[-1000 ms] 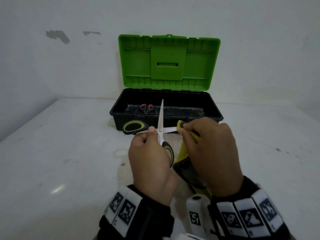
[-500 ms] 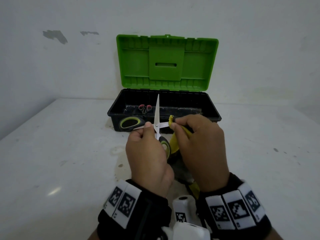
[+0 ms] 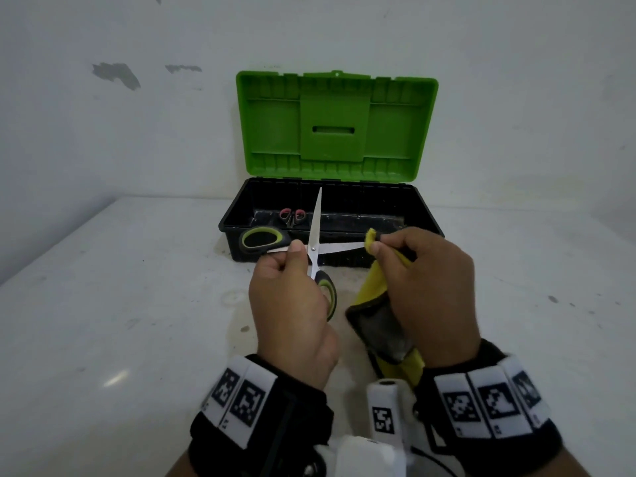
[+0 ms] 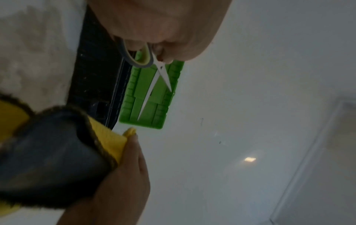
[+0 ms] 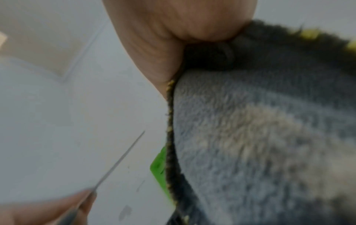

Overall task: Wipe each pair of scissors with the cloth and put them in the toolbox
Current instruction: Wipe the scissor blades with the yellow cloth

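My left hand (image 3: 287,258) grips green-and-black scissors (image 3: 314,249) near the pivot, with the blades spread wide. One blade points up and the other points right. My right hand (image 3: 380,244) pinches a yellow-and-grey cloth (image 3: 370,294) at the tip of the right-pointing blade. The rest of the cloth hangs below that hand. In the left wrist view the scissors (image 4: 161,73) cross in front of the green lid (image 4: 146,106), with the cloth (image 4: 108,137) just below the blade tip. The cloth (image 5: 260,137) fills the right wrist view.
The black toolbox (image 3: 426,218) stands open against the wall, its green lid (image 3: 335,125) upright. A small pair of pink-handled scissors (image 3: 292,216) lies inside. The white table (image 3: 120,304) stretches to both sides, and both hands hover just in front of the box.
My right hand has drawn the cloth rightwards along the horizontal blade, out to its tip. The left hand still holds the open scissors in about the same place.
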A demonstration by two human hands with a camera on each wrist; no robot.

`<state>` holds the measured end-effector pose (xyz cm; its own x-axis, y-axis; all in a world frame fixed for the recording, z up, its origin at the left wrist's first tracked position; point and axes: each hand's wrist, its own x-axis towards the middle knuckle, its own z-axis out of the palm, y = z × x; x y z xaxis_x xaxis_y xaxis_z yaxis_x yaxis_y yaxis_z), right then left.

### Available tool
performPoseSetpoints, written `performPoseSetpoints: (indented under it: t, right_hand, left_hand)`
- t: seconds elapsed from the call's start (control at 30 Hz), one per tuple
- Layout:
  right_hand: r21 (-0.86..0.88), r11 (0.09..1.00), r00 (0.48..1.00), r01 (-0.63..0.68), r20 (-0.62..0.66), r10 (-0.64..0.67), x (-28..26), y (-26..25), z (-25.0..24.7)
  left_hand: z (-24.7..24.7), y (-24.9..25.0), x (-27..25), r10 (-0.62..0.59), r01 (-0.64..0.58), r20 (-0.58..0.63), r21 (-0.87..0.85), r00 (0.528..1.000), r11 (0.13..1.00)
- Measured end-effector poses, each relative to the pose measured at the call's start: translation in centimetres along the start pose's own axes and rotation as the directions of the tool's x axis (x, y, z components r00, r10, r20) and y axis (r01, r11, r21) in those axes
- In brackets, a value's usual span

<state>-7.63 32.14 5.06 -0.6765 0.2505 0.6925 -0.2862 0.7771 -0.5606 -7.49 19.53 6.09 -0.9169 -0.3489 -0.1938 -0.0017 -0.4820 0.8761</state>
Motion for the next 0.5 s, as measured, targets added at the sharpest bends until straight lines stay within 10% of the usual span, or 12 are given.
performPoseSetpoints:
  t: [0.27,0.5]
  right_hand:
    - [0.063,0.977,0.973,-0.204,0.127,0.194,2.7,3.5,-4.7]
    - [0.08,0.997,0.996,0.006,0.089,-0.013,3.1,0.2,-3.3]
  left_hand:
    - [-2.4,2.1,2.5,0.065,-0.136,0.225,0.315,0.972,0.939]
    - [-2.4,2.8,2.8,-0.036,-0.189,0.405,0.501,0.914,0.844]
